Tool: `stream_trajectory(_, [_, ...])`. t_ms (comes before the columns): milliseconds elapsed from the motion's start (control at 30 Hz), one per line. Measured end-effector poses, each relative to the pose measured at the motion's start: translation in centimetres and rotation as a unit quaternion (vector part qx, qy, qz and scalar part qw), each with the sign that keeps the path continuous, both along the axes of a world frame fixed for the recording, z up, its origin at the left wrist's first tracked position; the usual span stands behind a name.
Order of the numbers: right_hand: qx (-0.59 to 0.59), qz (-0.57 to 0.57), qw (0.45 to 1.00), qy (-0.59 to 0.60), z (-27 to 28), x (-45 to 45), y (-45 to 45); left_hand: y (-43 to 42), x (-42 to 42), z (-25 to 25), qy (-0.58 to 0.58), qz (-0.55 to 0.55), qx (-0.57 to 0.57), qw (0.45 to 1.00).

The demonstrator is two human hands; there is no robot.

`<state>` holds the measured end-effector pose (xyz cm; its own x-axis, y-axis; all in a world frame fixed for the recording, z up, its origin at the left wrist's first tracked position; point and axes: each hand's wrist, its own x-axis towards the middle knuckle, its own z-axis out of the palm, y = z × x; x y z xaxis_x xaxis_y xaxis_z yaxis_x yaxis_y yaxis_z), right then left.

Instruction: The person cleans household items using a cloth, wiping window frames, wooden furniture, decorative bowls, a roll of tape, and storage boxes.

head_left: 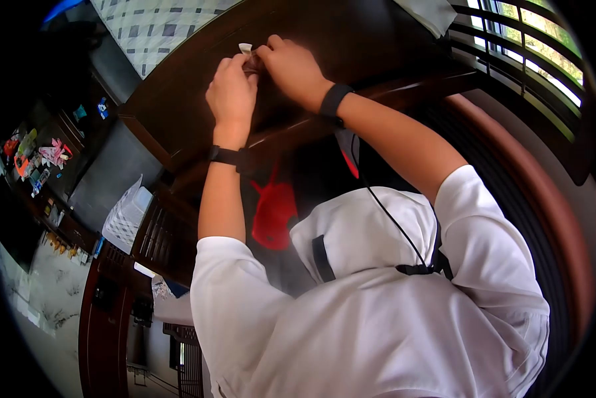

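Observation:
My left hand and my right hand meet over a dark wooden surface, with fingers bent and pinched together. Between the fingertips is a small brownish piece, mostly covered by the fingers; its kind cannot be made out. A small white, flared tip sticks up just beyond it, and I cannot tell whether the two are joined. Both wrists wear black bands.
A grey checked cloth lies at the upper left. Below the wooden edge is a red plastic object. A white basket stands to the left, and a slatted window is at the right. A black cable runs over my white clothing.

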<state>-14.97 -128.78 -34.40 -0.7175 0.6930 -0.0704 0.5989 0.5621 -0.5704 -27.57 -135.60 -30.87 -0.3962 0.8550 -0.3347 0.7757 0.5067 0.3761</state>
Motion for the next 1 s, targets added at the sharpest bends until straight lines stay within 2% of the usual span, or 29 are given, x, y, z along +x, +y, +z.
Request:
stream_trajectory(233, [0.014, -0.02, 1.0, 0.003, -0.4, -0.8, 6.1, 6.9, -0.6, -0.5, 0.049, -0.01, 0.03, 0.998])
stream_trajectory(367, [0.008, -0.026, 1.0, -0.004, -0.1, 3.1, 9.3, 10.6, 1.4, -1.4, 0.025, -0.059, 0.025, 0.998])
stream_trajectory(533, [0.008, -0.054, 0.998, -0.041, 1.2, 10.0, 12.2, 14.0, 8.0, -1.8, 0.01, -0.093, 0.052, 0.994])
stream_trajectory(767, [-0.026, -0.047, 0.984, -0.169, 2.7, 17.5, 10.4, 12.1, 15.8, -3.2, -0.096, -0.139, 0.052, 0.984])
stream_trajectory(1000, [-0.032, 0.017, 0.981, -0.19, 2.1, 18.2, 7.5, 8.5, 15.6, -0.9, -0.151, -0.142, 0.008, 0.978])
